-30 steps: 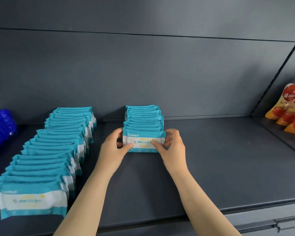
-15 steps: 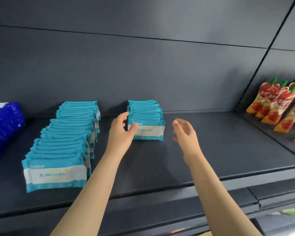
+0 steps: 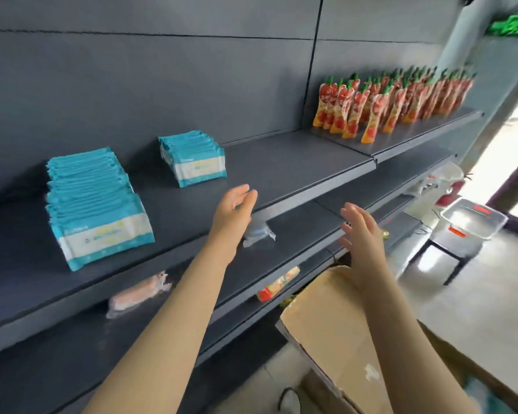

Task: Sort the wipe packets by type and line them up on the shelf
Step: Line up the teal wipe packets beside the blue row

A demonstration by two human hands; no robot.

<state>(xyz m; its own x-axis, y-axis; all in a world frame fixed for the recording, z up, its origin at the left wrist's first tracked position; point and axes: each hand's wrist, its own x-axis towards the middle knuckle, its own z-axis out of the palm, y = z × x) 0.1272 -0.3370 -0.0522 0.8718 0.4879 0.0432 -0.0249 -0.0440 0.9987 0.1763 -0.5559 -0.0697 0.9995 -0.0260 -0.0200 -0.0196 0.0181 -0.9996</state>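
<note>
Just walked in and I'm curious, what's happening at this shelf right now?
A person is stocking teal wipe packets on a dark shelf. A longer row stands at the left, a shorter row to its right. The left hand and right hand are both open and hold nothing, raised in front of the shelf, with the right one above a cardboard box.

Lettering on the wipe packets [image 3: 102, 236] is unreadably blurred.

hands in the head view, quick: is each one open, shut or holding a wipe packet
Left hand: open, fingers straight, holding nothing.
Right hand: open, fingers spread, holding nothing.
</note>
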